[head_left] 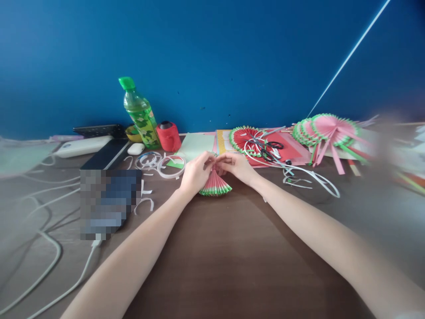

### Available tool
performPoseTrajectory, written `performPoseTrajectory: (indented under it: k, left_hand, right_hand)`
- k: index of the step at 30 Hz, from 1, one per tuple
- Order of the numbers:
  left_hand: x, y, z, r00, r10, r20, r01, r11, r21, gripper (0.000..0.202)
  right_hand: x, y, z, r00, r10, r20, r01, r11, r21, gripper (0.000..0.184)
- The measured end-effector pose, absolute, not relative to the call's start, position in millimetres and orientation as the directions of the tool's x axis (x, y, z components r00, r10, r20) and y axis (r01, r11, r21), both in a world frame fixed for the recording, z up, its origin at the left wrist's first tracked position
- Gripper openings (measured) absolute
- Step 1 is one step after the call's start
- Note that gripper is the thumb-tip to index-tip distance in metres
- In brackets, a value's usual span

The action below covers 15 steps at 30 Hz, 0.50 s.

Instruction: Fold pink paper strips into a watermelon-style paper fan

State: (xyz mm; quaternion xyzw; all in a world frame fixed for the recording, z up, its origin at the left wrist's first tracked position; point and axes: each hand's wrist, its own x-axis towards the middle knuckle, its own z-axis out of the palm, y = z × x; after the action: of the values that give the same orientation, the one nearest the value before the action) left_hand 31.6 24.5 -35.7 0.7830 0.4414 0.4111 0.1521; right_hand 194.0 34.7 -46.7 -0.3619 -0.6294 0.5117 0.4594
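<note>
Between my two hands is a pleated paper fan [215, 185], pink-red with a green and white edge, its folds spread toward me. My left hand [197, 172] is closed on it from the left, fingers pinching near the gathered upper part. From the right, my right hand [236, 166] pinches the same spot, fingertips almost meeting those of the left. The fingers hide the fan's gathered point. Just behind the right hand lies a round red paper fan [244, 138] with a green edge, and black-handled scissors [274, 145] rest partly on it.
Coloured paper sheets [199, 145] lie at the back. A green bottle [141, 115], a red cup-like object [168, 136] and tape rolls [171, 166] stand left. A phone [116, 199] with a charging cable [79, 279] lies front left. Finished pink fans [335, 128] are piled at right; a white cable [318, 177] loops nearby.
</note>
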Motion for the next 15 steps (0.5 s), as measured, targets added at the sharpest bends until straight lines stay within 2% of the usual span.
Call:
performPoseTrajectory:
  k: [15]
  left_hand:
    - [34.6, 21.0, -32.1, 0.229, 0.844, 0.485, 0.517, -0.528, 0.674, 0.011]
  right_hand:
    - [194.7, 31.9, -40.5, -0.323, 0.937, 0.135, 0.016, 0.148, -0.989, 0.018]
